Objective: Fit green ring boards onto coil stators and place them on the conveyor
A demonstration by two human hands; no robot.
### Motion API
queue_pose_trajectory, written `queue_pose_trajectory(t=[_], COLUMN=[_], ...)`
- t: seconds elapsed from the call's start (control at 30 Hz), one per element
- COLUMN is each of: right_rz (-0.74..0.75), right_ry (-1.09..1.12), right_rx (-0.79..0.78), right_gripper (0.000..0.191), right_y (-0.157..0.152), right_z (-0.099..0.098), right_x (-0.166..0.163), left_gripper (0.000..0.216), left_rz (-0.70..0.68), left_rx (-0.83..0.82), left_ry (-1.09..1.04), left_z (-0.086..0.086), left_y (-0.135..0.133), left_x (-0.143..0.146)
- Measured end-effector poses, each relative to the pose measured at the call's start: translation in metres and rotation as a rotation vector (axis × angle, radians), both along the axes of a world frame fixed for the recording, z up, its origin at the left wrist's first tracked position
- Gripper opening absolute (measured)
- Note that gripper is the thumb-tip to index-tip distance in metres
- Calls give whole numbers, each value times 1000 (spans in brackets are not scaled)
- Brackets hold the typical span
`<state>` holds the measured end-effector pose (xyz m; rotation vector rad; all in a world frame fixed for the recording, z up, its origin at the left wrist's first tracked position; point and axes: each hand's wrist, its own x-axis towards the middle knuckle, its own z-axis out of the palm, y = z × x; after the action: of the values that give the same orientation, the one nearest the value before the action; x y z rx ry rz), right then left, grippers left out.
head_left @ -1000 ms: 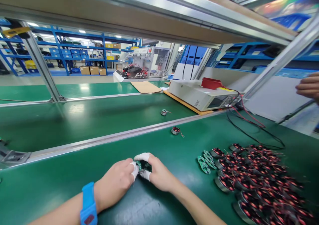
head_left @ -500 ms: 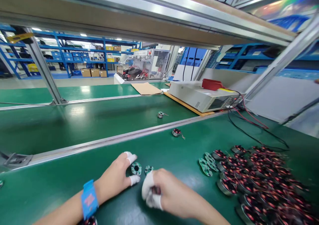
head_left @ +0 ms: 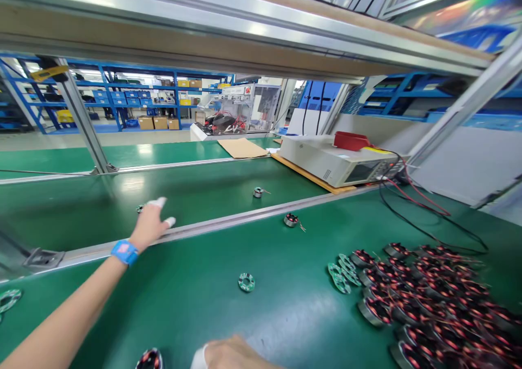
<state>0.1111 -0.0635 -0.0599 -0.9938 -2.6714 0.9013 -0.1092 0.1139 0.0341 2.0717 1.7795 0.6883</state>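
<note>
My left hand [head_left: 150,223], with white finger covers and a blue wristband, reaches over the metal rail above the farther green strip. Its thumb is apart from the fingers and nothing shows between them. Just beyond it lies a small round part [head_left: 140,208], partly hidden by the hand. My right hand [head_left: 234,354] is blurred at the bottom edge, with its fingers mostly out of frame. Ahead of it a green ring-shaped circuit board [head_left: 246,282] lies flat on the table. A copper-wound motor stator [head_left: 149,360] sits at the bottom edge, left of the right hand.
Many stators [head_left: 432,298] crowd the right side, beside several ring boards [head_left: 339,278]. One stator [head_left: 291,220] stands before the metal rail [head_left: 228,216]; another small wired part [head_left: 258,192] is beyond it. A grey instrument [head_left: 326,159] with cables stands at the back. An overhead shelf spans above.
My left hand has moved from the ring boards, forward and left over the rail. One of the two boards there is gone from its spot. My right hand has drawn back toward the bottom edge.
</note>
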Motion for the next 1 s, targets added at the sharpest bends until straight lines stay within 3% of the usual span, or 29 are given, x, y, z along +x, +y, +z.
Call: queue_pose_trajectory(t=[0.17, 0.23, 0.33, 0.4, 0.5, 0.6, 0.73, 0.83, 1.0], right_rz=[-87, -283, -532, -613, -659, -551, -379, -365, -373], right_ry=[95, 28, -82, -128, -113, 12, 120, 159, 135], right_rx=[132, 160, 198, 242, 381, 556, 706, 748, 833], right_gripper=[11, 15, 22, 23, 28, 47, 28, 28, 37], right_y=[10, 17, 23, 23, 22, 23, 25, 25, 23], right_z=[58, 74, 77, 70, 60, 58, 59, 62, 67], right_x=[25, 36, 41, 40, 37, 37, 36, 35, 29], left_gripper=[40, 46, 68, 80, 78, 70, 54, 38, 34], left_rz=[-447, -594, -762, -797, -790, -827, -877, -875, -865], left_rx=[-248, -340, -452, -481, -440, -380, -295, -245, -206], left_ry=[-162, -195, -219, -228, -282, -344, -330, -277, -229], left_z=[-16, -15, -9, -8, -11, -16, -20, -20, -19], left_y=[-43, -57, -71, -76, -80, -80, -79, -79, -80], left_x=[64, 72, 72, 71, 73, 77, 80, 80, 82])
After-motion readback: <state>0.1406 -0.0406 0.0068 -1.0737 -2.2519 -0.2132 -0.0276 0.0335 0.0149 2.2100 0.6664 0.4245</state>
